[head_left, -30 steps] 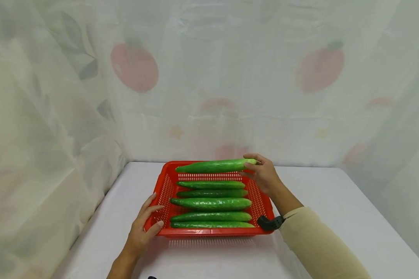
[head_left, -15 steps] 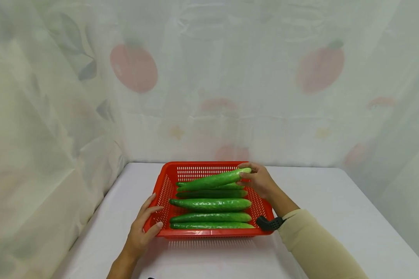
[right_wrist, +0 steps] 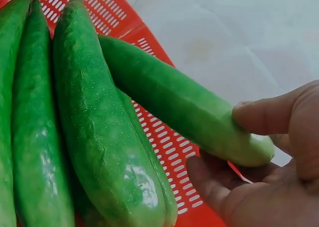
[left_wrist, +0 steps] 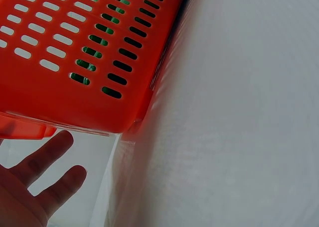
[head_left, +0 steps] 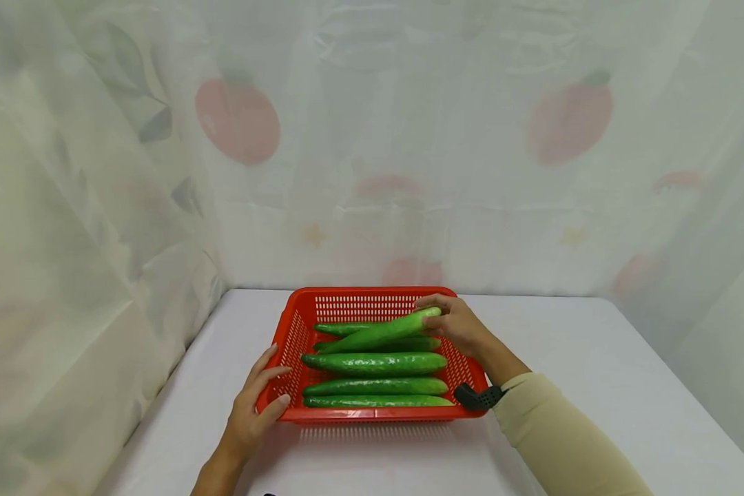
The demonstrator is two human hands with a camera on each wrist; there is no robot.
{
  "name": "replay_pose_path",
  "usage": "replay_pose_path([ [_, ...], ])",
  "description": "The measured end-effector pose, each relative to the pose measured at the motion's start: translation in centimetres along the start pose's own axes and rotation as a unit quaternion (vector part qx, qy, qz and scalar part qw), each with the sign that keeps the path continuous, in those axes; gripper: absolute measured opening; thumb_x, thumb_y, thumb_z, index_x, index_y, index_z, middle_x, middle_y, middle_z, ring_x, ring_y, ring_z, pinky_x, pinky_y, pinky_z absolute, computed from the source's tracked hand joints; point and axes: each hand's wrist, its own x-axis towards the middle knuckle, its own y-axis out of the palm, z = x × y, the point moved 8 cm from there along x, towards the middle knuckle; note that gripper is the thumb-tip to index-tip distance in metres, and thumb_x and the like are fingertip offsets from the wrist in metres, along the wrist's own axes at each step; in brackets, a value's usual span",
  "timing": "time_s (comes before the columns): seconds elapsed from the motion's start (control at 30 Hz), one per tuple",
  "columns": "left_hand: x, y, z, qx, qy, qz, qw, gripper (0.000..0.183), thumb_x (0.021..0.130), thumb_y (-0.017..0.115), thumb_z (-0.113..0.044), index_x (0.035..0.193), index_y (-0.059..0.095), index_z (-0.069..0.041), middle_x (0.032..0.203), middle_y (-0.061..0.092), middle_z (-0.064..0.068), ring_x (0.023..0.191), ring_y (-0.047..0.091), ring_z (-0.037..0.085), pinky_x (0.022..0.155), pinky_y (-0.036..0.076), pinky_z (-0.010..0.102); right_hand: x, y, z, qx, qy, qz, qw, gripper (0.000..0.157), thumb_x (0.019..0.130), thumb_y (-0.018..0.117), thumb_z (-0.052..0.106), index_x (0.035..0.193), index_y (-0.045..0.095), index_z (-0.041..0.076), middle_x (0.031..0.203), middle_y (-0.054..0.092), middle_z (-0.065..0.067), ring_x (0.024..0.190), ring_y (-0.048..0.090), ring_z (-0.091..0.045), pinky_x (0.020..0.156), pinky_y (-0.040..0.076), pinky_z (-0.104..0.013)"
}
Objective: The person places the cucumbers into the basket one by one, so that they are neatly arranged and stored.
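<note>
In the head view my right hand [head_left: 461,327] pinches a green cucumber [head_left: 377,335] by its pale end. The cucumber slants, pale end raised, its darker end low among the others in a red plastic basket [head_left: 375,414]. The right wrist view shows the thumb on top of the held cucumber [right_wrist: 169,97] and fingers underneath. Several more cucumbers [head_left: 378,362] lie side by side in the basket. My left hand [head_left: 251,406] rests at the basket's left rim, fingers spread over it. Two of its fingers [left_wrist: 45,160] extend straight below the rim in the left wrist view.
The basket stands on a white-covered table [head_left: 564,344]. Behind the table hangs a pale curtain [head_left: 384,138] with fruit prints, and another patterned sheet [head_left: 80,207] runs along the left side. A black wrist device [head_left: 479,397] overlaps the basket's right front corner.
My right hand has lowered the cucumber from over the basket's back rim into it, bringing it nearer and tilting its dark end down. My left hand has stayed at the rim.
</note>
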Motion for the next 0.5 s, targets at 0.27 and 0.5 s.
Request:
replay_pose_path([
  [0.27,0.02,0.05,-0.03,-0.003,-0.004,0.001,1.0,0.036,0.085,0.06,-0.003,0.12,0.06,-0.001,0.152,0.03,0.013,0.137,0.028,0.029,0.101,0.028,0.018,-0.01,0.11,-0.07,-0.017,0.003,0.002,1.0,0.035,0.096,0.054,0.001,0.128,0.048,-0.012,0.127,0.05,-0.03,0.12,0.047,-0.043,0.1,0.036,-0.054],
  [0.5,-0.03,0.03,0.16,0.008,-0.012,0.001,0.9999,0.036,0.085,0.06,-0.004,0.121,0.06,-0.001,0.152,0.03,0.013,0.137,0.028,0.028,0.1,0.029,0.018,-0.06,0.09,0.05,-0.01,0.004,-0.008,1.0,0.033,0.096,0.055,0.005,0.126,0.051,-0.009,0.124,0.052,-0.028,0.118,0.049,-0.043,0.099,0.036,-0.055],
])
